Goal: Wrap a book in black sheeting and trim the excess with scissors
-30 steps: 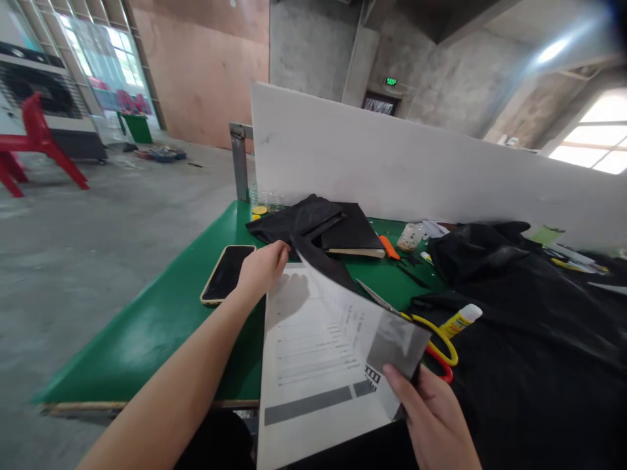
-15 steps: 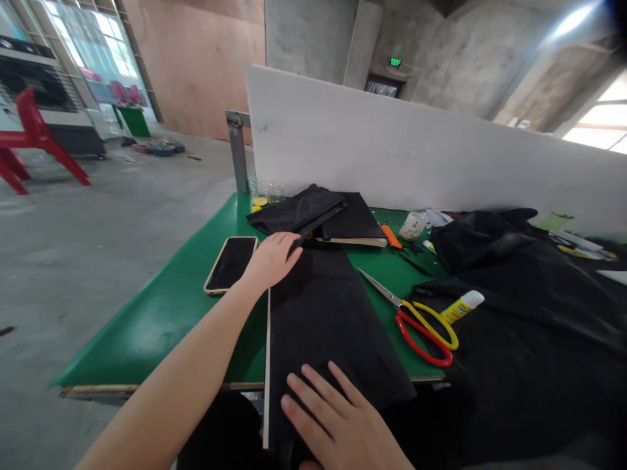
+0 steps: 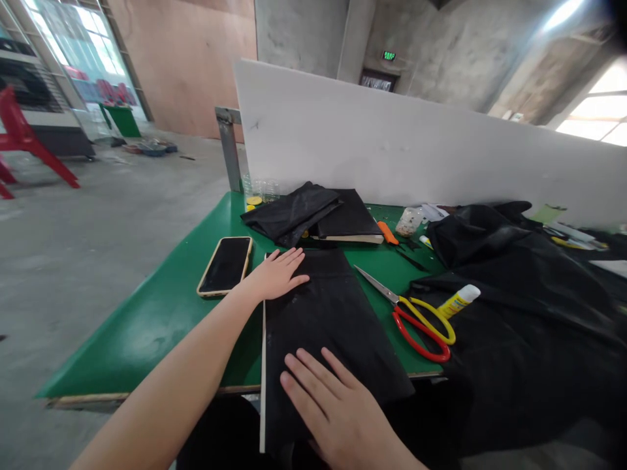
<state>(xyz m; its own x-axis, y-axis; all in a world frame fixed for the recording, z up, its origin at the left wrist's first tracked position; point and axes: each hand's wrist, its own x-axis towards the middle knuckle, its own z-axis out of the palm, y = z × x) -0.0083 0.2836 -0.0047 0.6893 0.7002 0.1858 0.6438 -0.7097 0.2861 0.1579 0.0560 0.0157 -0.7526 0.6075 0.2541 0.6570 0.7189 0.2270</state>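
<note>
A flat board covered in black cloth (image 3: 333, 313) lies lengthwise in front of me, its near end reaching past the table edge. A pale strip shows along its left side. My left hand (image 3: 280, 274) rests on the far left part of the cloth, fingers stretched out and thumb apart. Near the closer end, my right hand (image 3: 333, 401) lies flat on the same cloth with its fingers spread. Beside the left wrist is a phone (image 3: 225, 266). Scissors (image 3: 406, 310) with one red and one yellow handle lie to the right of the board.
A yellow glue stick (image 3: 459, 301) lies by the scissors on a heap of black cloth (image 3: 529, 313). Folded black cloth (image 3: 294, 212) and another black-covered piece (image 3: 347, 219) sit at the back, near an orange cutter (image 3: 387, 233). A white panel (image 3: 392, 137) stands behind the green table (image 3: 161, 307).
My left hand has come slightly nearer, from the far edge of the board onto its surface, and its fingers have straightened. My right hand stays flat, shifted a little forward.
</note>
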